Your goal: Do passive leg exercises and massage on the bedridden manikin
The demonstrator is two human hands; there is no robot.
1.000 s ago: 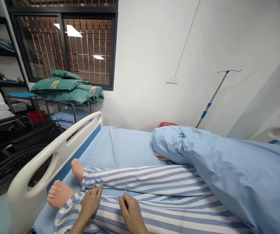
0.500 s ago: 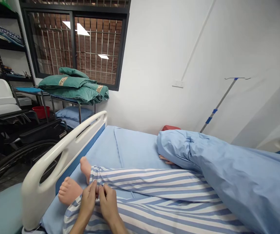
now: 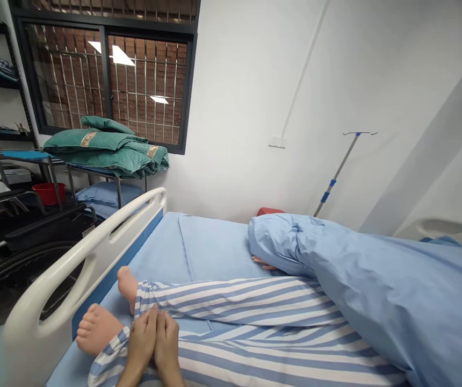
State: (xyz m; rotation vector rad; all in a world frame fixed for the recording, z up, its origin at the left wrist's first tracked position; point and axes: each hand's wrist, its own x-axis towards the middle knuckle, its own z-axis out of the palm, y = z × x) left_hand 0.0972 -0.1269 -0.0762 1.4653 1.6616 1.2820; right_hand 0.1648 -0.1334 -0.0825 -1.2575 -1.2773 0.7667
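We have the left hand (image 3: 141, 344) and right hand (image 3: 167, 352) together, fingertips on a blue-and-white striped cotton trouser leg (image 3: 231, 306), just beside a rubber manikin foot (image 3: 99, 329). Can't tell if they're clamped on the cloth. Leg lies on the blue bed sheet (image 3: 215, 242), inside the white plastic side rail (image 3: 94, 255). We should keep any grip near the hem, clear of the toes.
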